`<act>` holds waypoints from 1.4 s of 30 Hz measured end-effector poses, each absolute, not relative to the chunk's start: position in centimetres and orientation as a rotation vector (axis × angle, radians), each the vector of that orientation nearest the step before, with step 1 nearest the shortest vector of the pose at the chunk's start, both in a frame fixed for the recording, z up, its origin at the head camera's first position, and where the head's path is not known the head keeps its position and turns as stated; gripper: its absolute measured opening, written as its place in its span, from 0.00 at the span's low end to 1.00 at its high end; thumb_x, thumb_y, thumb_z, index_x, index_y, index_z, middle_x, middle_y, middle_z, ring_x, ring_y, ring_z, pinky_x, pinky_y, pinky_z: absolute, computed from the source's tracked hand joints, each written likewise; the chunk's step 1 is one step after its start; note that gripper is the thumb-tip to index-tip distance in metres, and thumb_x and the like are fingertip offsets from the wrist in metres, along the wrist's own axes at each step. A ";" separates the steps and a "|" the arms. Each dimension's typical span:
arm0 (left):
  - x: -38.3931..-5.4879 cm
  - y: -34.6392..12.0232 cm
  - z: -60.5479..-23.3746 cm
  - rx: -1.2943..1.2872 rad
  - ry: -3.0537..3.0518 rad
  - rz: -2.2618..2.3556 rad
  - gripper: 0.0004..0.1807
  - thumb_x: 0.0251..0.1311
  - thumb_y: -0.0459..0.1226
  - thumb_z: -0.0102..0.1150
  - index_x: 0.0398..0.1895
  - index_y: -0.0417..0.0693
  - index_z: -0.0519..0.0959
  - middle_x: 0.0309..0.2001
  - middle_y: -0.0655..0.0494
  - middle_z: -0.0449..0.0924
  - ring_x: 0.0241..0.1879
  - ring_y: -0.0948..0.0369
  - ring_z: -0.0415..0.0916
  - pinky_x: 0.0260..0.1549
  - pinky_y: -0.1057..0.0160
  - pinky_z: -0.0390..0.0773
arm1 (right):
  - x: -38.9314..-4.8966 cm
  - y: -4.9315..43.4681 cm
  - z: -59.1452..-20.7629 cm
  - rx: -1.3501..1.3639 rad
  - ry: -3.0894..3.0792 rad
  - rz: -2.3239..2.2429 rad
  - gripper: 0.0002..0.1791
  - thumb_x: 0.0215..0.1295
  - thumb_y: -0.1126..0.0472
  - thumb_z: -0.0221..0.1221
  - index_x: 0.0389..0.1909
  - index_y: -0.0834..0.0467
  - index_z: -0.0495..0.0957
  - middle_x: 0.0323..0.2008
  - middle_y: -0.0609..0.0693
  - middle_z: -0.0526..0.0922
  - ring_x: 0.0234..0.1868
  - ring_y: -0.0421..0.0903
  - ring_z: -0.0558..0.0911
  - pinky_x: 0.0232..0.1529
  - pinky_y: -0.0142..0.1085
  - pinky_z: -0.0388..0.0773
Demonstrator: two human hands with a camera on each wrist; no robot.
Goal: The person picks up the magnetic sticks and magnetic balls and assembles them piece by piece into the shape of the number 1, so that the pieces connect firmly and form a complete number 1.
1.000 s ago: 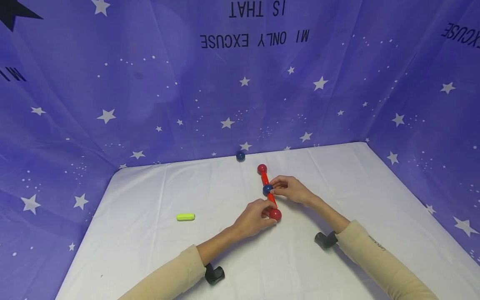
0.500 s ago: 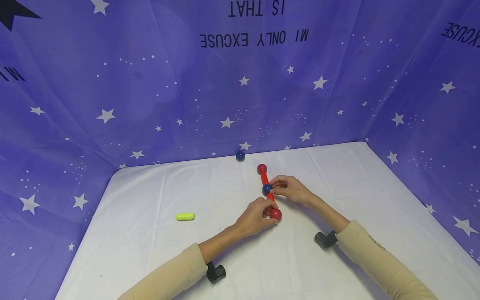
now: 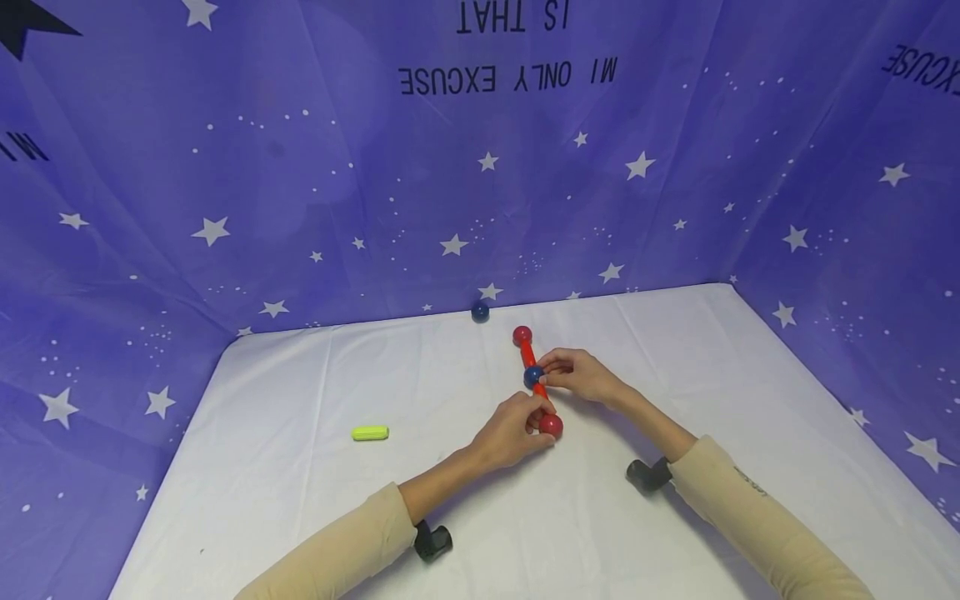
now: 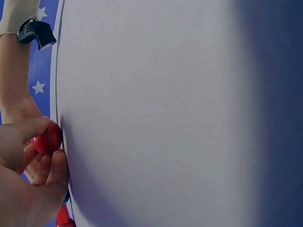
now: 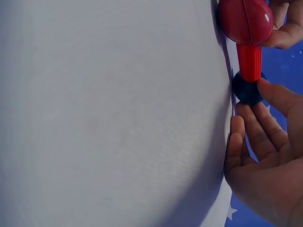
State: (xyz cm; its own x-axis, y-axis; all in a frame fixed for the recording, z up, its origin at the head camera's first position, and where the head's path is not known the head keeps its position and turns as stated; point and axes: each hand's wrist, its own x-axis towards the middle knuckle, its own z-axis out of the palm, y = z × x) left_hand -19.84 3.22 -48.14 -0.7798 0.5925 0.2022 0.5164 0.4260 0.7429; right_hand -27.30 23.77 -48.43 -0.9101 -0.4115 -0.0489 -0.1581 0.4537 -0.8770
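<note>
A straight chain of toy balls and rods lies on the white table, seen whole in the head view. From far to near it runs: red ball (image 3: 522, 335), red rod (image 3: 528, 354), blue ball (image 3: 533, 377), second red rod (image 5: 249, 62), red ball (image 3: 551, 427). My left hand (image 3: 512, 432) pinches the near red ball, thumb on one side and fingers on the other. With thumb and fingertips my right hand (image 3: 583, 377) holds the blue ball from the right. Left fingers partly cover the nearer rod in the head view.
A yellow-green rod (image 3: 371, 433) lies left of the hands. Another blue ball (image 3: 480, 312) sits at the table's far edge, against a purple star-printed cloth (image 3: 420, 192). Black wrist cameras (image 3: 433, 542) stick out below both sleeves, close over the white tablecloth (image 3: 300, 475).
The chain has edged very slightly toward the far side of the table, and both hands have moved with it. Their holds look the same as before.
</note>
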 end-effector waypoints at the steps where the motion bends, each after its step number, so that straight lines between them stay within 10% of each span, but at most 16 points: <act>1: -19.9 3.2 -48.2 1.003 2.579 1.287 0.17 0.53 0.31 0.74 0.45 0.42 0.80 0.36 0.52 0.76 0.38 0.56 0.76 0.39 0.71 0.75 | -27.4 23.8 -48.5 -0.486 2.454 -1.438 0.13 0.66 0.65 0.64 0.50 0.63 0.81 0.40 0.53 0.85 0.44 0.49 0.82 0.48 0.35 0.79; 20: -19.5 -3.2 -45.9 0.957 2.542 1.248 0.25 0.61 0.32 0.68 0.62 0.40 0.74 0.50 0.44 0.78 0.51 0.50 0.77 0.52 0.53 0.78 | -27.3 23.4 -48.3 -0.456 2.436 -1.466 0.14 0.67 0.64 0.64 0.51 0.65 0.80 0.41 0.56 0.84 0.44 0.50 0.81 0.48 0.36 0.79; 42: -17.9 -19.9 -46.5 0.667 2.904 0.881 0.17 0.57 0.28 0.69 0.50 0.36 0.82 0.48 0.46 0.80 0.49 0.47 0.77 0.49 0.45 0.77 | -26.6 23.1 -46.9 -0.466 2.436 -1.430 0.14 0.68 0.66 0.62 0.51 0.67 0.79 0.41 0.57 0.84 0.45 0.52 0.80 0.49 0.35 0.79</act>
